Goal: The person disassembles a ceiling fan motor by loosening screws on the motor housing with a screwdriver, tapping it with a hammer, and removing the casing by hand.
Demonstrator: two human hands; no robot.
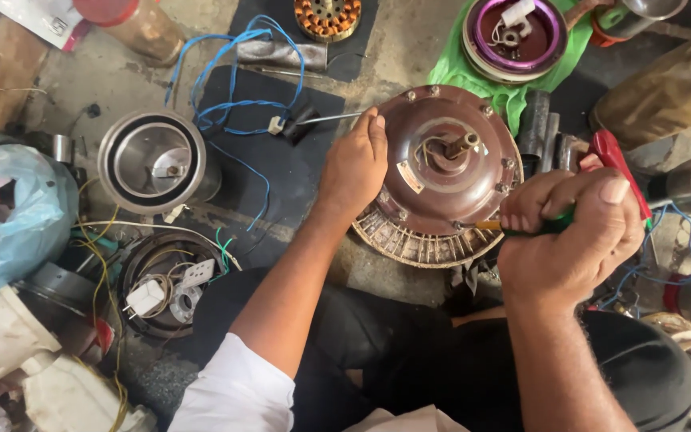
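A round brown ceiling-fan motor point(441, 172) lies on the floor before me, tilted, with its ribbed rim at the near side and wires at its centre shaft. My left hand point(353, 168) rests flat on its left edge. My right hand point(573, 232) is closed around a screwdriver with a green and red handle point(613, 160). The screwdriver's tip meets the motor's right near edge.
A steel mixer jar point(153, 164) stands at left among blue wires point(225, 88). A copper-wound stator point(328, 18) lies at the top. A purple motor cover point(515, 36) sits on green cloth. A blue plastic bag point(9, 216) and white appliance parts point(9, 344) crowd the left.
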